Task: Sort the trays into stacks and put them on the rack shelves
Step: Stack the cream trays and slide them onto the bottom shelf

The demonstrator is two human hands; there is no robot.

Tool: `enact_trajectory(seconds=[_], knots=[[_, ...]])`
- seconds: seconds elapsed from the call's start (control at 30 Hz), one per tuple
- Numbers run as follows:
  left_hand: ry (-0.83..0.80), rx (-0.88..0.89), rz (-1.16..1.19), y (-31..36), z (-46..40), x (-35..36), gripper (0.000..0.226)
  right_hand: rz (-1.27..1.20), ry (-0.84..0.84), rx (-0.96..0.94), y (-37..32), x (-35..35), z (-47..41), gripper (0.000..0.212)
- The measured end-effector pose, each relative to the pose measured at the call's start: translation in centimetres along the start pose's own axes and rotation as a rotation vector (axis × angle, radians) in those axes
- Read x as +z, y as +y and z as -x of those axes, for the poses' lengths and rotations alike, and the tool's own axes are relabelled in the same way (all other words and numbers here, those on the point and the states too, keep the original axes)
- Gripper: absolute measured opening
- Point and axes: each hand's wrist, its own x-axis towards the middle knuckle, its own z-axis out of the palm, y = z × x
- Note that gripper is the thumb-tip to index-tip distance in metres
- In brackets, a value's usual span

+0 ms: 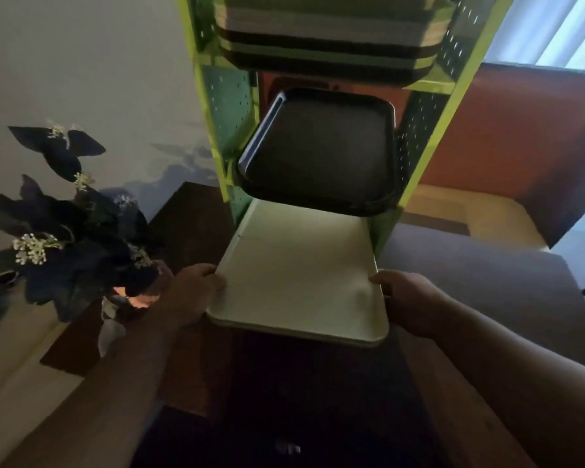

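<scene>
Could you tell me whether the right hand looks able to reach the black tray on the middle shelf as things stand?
Probably not yet: the right hand grips the white tray, as does the left hand. The black tray itself sits unobstructed above.

Dim shot overall. Only real light comes thru the window, upper right of the rack. White tray at the rack's foot catches most of it & glows pale. My hands and forearms are near silhouette. Plant left of rack reads almost black, throwing soft shadows on the wall behind. Rack posts lean w/ wide-angle distortion; whole pic soft, slightly blurred.
</scene>
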Motion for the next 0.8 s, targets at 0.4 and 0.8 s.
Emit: enact_trajectory(seconds=[0.4,0.8], knots=[[0.152,-0.198,0.42,-2.3,-7.0,5.7,0.036,0.154,0.059,0.165,4.5,3.2,-2.9,0.015],[0.104,-0.393,0.662,2.3,-10.2,6.2,0.03,-0.044,0.239,0.096,2.8,4.7,-5.5,0.014]])
